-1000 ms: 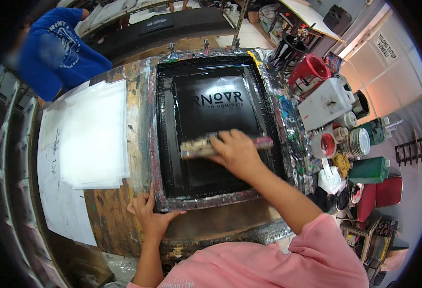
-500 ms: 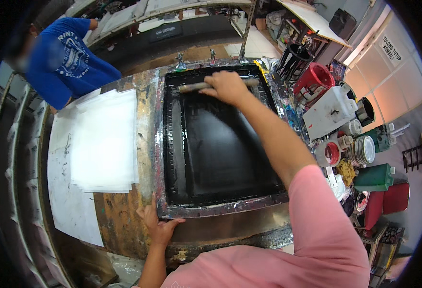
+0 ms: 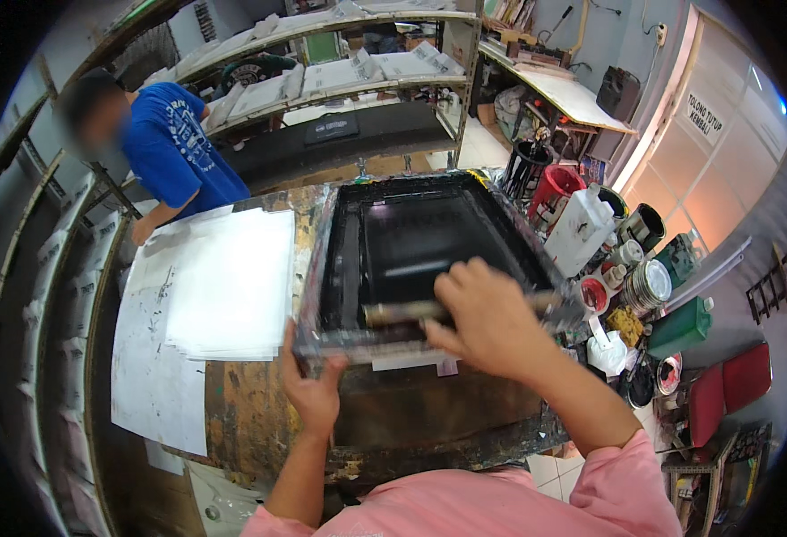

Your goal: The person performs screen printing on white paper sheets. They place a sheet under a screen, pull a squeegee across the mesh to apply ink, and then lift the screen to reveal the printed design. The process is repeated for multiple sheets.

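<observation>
Right fingers [image 3: 450,288] clasp a long tan squeegee [image 3: 402,311], left fingers [image 3: 290,347] pinch a black rectangular frame [image 3: 384,344], white sheets [image 3: 232,277] lining the desk's [image 3: 255,403] left edge.

Right of centre, I'm missing the middle of the squeegee [image 3: 402,312], which the right hand [image 3: 494,320] is covering; its far-right end is blurring. Below centre, the screen frame [image 3: 377,347] is smearing along its near edge, leaving only a strip of pale sheet [image 3: 402,363] showing. The bottom edge is cropping the pink shirt [image 3: 465,506]; upper left, a co-worker's head [image 3: 95,109] is blurring.
</observation>
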Available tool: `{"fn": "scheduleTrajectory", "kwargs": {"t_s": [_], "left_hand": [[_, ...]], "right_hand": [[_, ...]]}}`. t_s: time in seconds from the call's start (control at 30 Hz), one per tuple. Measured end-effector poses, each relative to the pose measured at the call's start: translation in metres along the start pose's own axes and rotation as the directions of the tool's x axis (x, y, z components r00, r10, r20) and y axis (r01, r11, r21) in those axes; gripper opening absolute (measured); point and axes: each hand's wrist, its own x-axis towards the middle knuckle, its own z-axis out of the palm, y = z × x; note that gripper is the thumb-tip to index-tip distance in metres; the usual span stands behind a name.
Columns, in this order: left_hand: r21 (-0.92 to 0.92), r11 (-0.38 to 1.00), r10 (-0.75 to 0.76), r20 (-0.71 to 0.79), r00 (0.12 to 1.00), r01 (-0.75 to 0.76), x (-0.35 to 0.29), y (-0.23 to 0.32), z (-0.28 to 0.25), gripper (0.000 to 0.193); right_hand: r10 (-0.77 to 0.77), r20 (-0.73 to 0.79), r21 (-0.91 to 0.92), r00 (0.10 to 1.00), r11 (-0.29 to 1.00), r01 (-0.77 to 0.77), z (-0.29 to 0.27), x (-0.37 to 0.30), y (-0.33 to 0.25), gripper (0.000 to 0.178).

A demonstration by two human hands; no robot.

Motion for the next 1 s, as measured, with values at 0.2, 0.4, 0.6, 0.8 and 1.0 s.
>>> {"fn": "scheduleTrajectory", "kwargs": {"t_s": [0.2,0.4,0.6,0.8,1.0], "left_hand": [[-0.122,0.973,0.171,-0.174,0.970,-0.194,0.138,-0.050,0.077,0.062],[0.402,0.834,0.229,0.371,0.900,-0.378,0.205,-0.206,0.172,0.033],[0.444,0.803,0.208,0.414,0.886,-0.396,0.213,-0.229,0.188,0.030],[0.246,0.959,0.051,0.338,0.940,-0.140,0.224,-0.171,0.120,0.018],[0.243,0.958,-0.107,-0.193,0.975,0.153,0.120,-0.173,-0.048,0.021]], "right_hand": [[0.000,-0.356,-0.118,0.934,0.992,-0.045,-0.051,0.103,0.026,0.035],[-0.006,-0.418,-0.117,0.908,0.992,-0.048,-0.056,0.138,0.046,0.038],[0.009,-0.414,-0.064,0.910,0.997,-0.039,-0.061,0.147,0.052,0.040],[-0.006,-0.448,-0.077,0.894,0.996,-0.032,-0.060,0.148,0.052,0.038],[-0.008,-0.440,-0.102,0.898,0.994,-0.042,-0.046,0.115,0.033,0.035]]}}
